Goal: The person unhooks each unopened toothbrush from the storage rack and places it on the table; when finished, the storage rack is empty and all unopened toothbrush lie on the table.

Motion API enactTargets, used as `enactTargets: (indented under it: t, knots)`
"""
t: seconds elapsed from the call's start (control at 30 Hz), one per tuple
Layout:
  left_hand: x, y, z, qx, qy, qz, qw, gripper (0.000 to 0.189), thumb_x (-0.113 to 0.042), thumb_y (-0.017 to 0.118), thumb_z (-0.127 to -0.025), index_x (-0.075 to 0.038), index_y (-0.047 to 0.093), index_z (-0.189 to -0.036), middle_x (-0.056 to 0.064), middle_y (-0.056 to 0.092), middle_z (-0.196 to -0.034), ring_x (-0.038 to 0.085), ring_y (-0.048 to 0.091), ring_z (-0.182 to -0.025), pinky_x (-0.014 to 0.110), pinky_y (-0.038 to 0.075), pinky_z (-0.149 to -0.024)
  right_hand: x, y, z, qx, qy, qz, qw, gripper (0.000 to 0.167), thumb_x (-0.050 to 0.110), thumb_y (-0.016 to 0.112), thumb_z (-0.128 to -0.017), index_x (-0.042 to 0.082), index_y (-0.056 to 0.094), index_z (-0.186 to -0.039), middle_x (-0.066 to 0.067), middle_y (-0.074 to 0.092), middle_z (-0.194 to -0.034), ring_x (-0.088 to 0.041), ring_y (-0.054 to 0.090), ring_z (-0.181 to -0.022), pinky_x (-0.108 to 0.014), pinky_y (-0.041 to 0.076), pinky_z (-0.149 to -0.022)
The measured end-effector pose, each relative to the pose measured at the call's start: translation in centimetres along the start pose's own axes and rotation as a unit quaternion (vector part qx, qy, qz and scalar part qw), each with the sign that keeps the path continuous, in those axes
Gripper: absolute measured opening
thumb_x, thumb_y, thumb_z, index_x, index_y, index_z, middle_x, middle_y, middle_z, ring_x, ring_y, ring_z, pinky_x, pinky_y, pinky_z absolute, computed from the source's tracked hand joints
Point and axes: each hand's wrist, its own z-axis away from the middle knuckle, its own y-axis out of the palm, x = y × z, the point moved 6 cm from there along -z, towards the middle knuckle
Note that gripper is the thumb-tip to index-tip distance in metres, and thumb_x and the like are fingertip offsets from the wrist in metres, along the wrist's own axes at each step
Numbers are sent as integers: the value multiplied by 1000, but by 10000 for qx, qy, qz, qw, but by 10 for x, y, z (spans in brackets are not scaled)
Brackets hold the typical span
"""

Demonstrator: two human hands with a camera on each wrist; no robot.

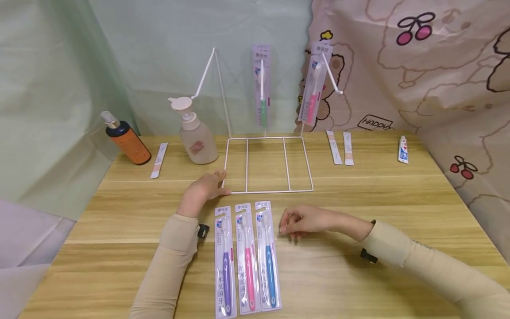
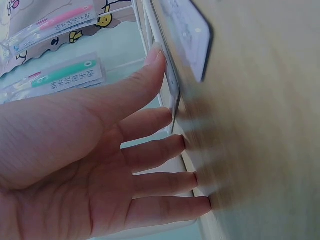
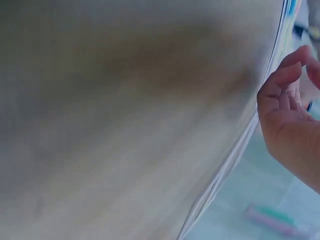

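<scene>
My left hand (image 1: 205, 187) rests at the front left corner of a white wire display rack (image 1: 268, 192). Its thumb lies along the rack's wire, and the straight fingers touch the table in the left wrist view. Just right of three packaged toothbrushes, purple (image 1: 227, 279), pink (image 1: 249, 274) and blue (image 1: 270, 274), my right hand (image 1: 308, 219) hovers low with loosely curled fingers and nothing in them. The packs lie side by side in front of the rack. On its middle hook hangs a green toothbrush pack (image 1: 263, 113), on its right hook a pink one (image 1: 312, 104); the left hook is bare.
Left of the rack stand a pump bottle (image 1: 199, 141) and an orange-labelled spray bottle (image 1: 129, 144), with a paper strip (image 1: 159, 160) between them. Two more strips (image 1: 334, 148) and a small toothpaste tube (image 1: 403, 150) lie at the back right.
</scene>
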Motion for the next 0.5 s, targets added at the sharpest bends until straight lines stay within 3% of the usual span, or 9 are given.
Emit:
enactTargets:
  t: [0.27, 0.5]
  knots:
    - [2, 1, 2, 41, -31, 13, 10000, 74, -36, 55, -93, -4, 17, -148, 25, 13, -151, 48, 17, -135, 57, 23, -109, 9, -67, -19, -1045, -201, 31, 9943, 20, 21, 62, -90, 5, 60, -102, -13, 66, -80, -19, 61, -72, -31, 52, -66]
    - [2, 1, 1, 1, -6, 10, 10000, 75, -36, 55, -92, -4, 17, -148, 24, 13, -151, 48, 18, -135, 55, 23, -110, 23, -119, -34, -2074, -464, -212, 9769, 25, 19, 60, -91, 1, 56, -108, -16, 65, -90, -25, 62, -84, -40, 51, -78]
